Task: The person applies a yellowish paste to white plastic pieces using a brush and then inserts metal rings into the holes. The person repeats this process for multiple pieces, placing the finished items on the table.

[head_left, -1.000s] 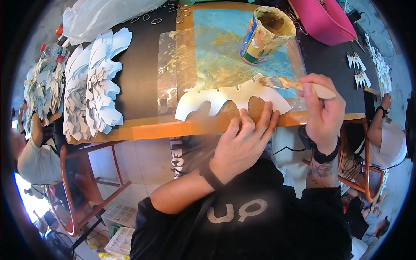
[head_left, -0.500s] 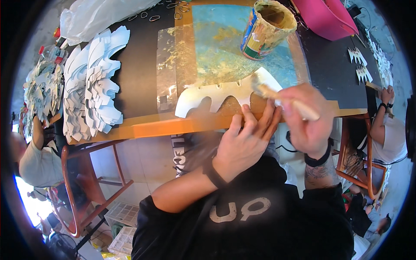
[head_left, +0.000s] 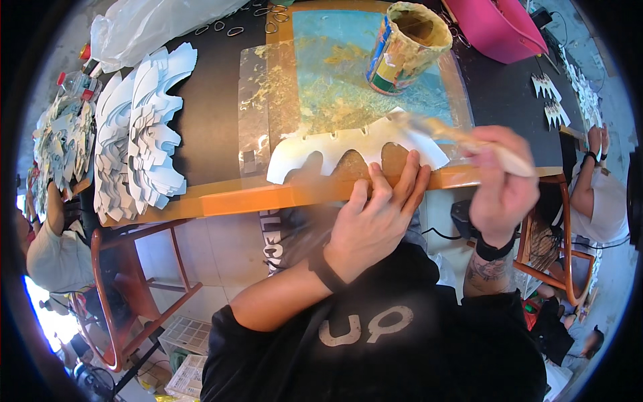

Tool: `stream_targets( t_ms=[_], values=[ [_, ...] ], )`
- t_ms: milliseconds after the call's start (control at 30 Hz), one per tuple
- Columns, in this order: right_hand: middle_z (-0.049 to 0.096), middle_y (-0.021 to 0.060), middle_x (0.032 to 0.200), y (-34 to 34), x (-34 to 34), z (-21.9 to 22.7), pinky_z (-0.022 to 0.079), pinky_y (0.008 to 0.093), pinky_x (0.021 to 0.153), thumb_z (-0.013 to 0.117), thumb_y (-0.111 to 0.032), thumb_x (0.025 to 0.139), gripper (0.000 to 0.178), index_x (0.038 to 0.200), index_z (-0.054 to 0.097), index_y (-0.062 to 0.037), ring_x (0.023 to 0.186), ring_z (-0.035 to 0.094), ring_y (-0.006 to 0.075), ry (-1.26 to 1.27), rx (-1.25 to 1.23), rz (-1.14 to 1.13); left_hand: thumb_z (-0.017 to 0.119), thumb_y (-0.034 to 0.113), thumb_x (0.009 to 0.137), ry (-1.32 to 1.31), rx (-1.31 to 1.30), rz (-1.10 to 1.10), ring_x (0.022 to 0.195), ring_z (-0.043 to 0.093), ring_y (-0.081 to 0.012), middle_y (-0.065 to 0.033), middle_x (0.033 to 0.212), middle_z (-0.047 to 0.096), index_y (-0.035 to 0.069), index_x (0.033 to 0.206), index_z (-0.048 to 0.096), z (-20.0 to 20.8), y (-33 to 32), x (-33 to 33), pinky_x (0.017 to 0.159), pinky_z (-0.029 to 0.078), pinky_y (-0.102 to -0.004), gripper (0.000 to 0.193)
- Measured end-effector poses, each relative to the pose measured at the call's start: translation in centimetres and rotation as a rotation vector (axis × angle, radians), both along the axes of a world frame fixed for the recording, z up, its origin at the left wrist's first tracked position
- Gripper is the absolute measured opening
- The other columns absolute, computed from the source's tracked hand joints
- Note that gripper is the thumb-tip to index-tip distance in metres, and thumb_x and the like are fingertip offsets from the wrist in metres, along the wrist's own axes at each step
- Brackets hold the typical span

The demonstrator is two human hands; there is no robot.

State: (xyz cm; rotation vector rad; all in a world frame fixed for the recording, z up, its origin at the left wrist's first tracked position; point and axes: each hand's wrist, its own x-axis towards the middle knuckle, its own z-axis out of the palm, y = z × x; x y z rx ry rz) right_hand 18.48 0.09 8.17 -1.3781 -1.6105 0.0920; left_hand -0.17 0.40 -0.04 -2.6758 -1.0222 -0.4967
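A curved white sheet piece with deep rounded notches lies along the table's near edge. Yellowish smears show along its upper side. My left hand rests at its notched edge, fingers stretched and spread, fingertips down on the sheet or just beside it. In my right hand is a flat brush, gripped by its wooden handle. Its blurred bristles are at the upper right part of the sheet, and whether they touch it is hard to tell. Above stands a glue-smeared tin with brownish contents.
Stacks of white notched pieces lie on the left, below a clear plastic bag. A pink bin stands at the far right, near small notched pieces. Metal rings lie at the back. Co-workers sit on both sides.
My right hand and the brush have moved to the right, and the handle now tilts outward. The sheet's right end is uncovered. My left hand has stayed nearly in place.
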Motion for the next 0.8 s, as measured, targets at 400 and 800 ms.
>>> stream_targets(
  t_ms=[400,800],
  values=[
    [0.070,0.0106,0.091,1.9,0.7,-0.5,0.051,0.0314,0.068,0.063,-0.005,0.099,0.007,0.099,0.068,-0.0001,0.076,0.066,0.0187,-0.118,-0.005,0.030,0.065,0.034,0.089,-0.001,0.024,-0.004,0.120,0.049,-0.0335,0.0009,0.157,0.050,0.021,0.148,0.056,0.2,0.1,0.0,0.097,0.039,-0.0384,0.062],
    [0.072,0.0138,0.101,1.8,1.5,-0.8,0.054,0.0325,0.072,0.066,-0.003,0.098,0.008,0.105,0.067,0.0009,0.078,0.069,0.0259,-0.062,-0.039,-0.068,0.066,0.032,0.088,0.013,0.021,-0.017,0.120,0.048,-0.0343,0.0011,0.157,0.050,0.022,0.149,0.055,0.3,0.2,-0.2,0.097,0.039,-0.0393,0.062]
  ],
)
